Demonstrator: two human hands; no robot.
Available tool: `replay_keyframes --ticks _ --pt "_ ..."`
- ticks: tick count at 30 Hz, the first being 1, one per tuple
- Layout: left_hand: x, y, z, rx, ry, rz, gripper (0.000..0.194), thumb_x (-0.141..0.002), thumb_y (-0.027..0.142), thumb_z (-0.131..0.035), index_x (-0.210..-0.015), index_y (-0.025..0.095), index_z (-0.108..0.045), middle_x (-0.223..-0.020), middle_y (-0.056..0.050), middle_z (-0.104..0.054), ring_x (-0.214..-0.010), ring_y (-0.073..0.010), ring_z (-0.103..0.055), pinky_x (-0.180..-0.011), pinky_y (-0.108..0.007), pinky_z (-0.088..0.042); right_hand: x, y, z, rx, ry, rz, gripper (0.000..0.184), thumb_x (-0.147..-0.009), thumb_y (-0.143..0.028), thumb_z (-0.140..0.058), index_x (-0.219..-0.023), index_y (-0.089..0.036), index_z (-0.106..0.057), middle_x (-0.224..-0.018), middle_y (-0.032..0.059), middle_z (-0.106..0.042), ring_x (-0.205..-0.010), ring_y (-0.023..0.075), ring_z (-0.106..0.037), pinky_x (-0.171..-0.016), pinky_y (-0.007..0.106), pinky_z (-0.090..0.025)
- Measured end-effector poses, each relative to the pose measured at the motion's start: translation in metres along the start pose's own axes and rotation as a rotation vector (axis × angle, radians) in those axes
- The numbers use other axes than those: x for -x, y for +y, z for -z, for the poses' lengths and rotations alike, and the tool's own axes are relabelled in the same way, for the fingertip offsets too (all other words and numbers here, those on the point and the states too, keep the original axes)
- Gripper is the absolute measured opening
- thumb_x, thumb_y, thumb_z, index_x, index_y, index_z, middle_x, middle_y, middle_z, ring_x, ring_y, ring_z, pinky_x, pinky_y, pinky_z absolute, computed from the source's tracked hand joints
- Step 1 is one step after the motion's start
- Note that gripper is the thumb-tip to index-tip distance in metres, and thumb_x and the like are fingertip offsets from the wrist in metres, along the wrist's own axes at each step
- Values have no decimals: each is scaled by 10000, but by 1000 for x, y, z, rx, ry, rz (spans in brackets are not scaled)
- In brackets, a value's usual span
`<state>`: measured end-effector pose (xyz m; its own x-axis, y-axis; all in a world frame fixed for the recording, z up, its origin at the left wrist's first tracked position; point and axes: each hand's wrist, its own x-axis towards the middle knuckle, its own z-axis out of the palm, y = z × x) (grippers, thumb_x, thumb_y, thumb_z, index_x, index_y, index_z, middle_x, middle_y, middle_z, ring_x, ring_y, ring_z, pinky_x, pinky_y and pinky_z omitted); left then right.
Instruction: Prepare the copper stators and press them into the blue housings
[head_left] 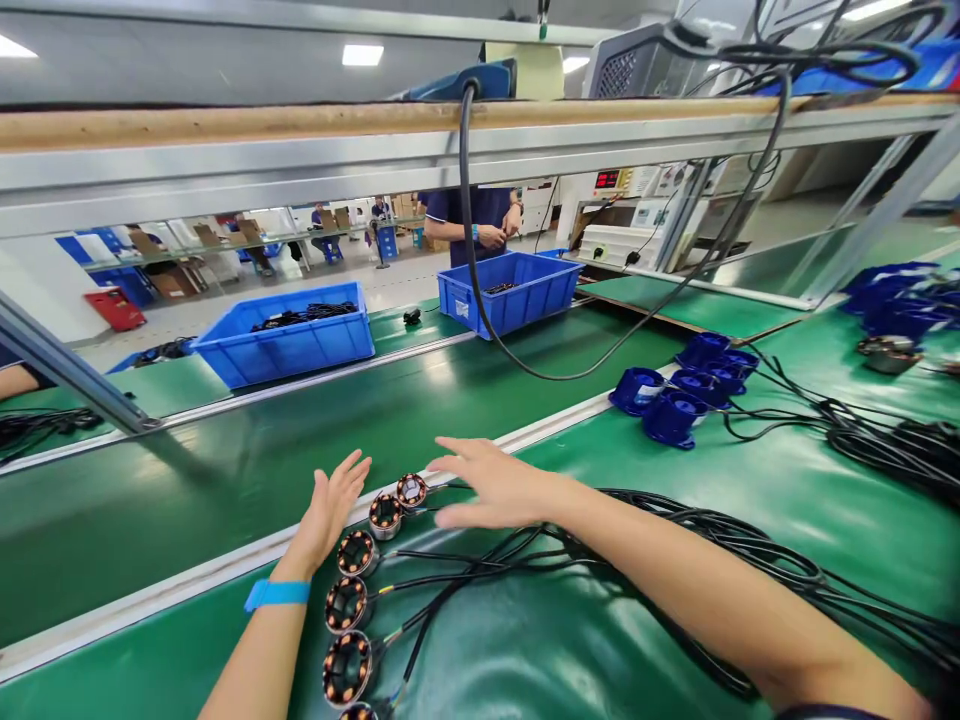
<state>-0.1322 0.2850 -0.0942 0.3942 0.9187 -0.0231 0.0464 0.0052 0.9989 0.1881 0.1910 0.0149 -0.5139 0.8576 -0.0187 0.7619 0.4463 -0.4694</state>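
Observation:
Several motor stators [348,604], ring-shaped with copper windings, lie in a curved row on the green mat [480,640]. Black cables [465,578] run from them to the right. My left hand [332,510], with a blue band on its wrist, hovers left of the row's far end, fingers stretched and nothing held. Over the cables just right of the farthest stator [412,490] is my right hand [487,485], its fingers spread and empty. Whether it touches a cable I cannot tell.
Blue housings [675,417] cluster at right, near a coil of black cables [892,445]. Blue bins [289,340] stand beyond the belt [225,490]. A cable [466,200] hangs from the overhead shelf [262,125]. Across from me, a person's hands [493,236] are behind a bin.

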Motion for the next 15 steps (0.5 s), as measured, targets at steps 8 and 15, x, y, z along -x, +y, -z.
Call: replay_keyframes --ticks 8,15 --pt "-34 -4 -29 195 -243 65 1118 -797 974 -226 -1593 200 -350 -1603 -141 -459 -1562 -323 -306 -1320 -517 -131 215 79 -30 243 -118 -715 1529 -466 -488 -964 -1683 -210 -80 -1690 284 -85 -1564 486 -78 -1221 705 -129" --pt "-22 3 -47 170 -265 118 997 -859 915 -256 -1598 251 -343 -1651 -91 -392 -1574 -332 -267 -1327 -506 -67 234 97 -41 378 63 -818 1210 -692 -445 -734 -1670 -85 -120 -1504 323 -451 -1390 477 -453 -1067 605 -396"
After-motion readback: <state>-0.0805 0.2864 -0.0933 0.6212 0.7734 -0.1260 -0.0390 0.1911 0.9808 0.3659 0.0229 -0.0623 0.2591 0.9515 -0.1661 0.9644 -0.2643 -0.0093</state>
